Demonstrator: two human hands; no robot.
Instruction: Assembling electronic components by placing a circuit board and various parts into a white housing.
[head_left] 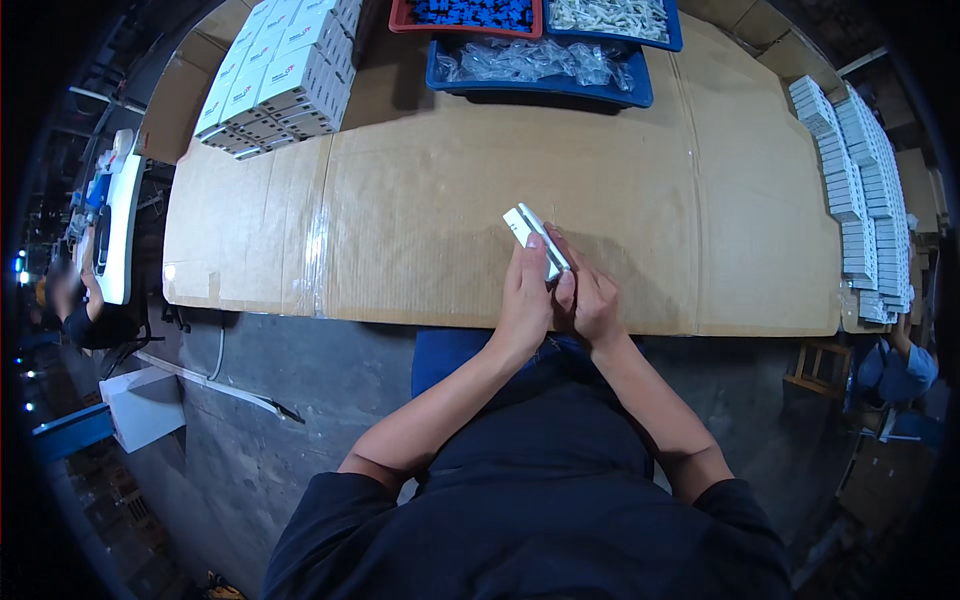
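Note:
Between my two hands, above the front part of the cardboard-covered table [440, 220], is a small flat white box-like piece [521, 222] with a dark slit along its side. It is tilted, its far end pointing up and left. My left hand [527, 300] grips it from the left, the thumb lying along its face. From the right, my right hand [592, 298] closes on its near end with thumb and fingers. The fingers cover the piece's lower part, so what exactly it is cannot be made out.
Stacked white boxes [290, 75] stand at the back left. At the back are a red bin [465, 31] of blue parts, a blue bin [675, 30] of whitish parts and another blue bin [540, 95] of clear plastic pieces. White stacks [850, 200] line the right; people sit at both sides.

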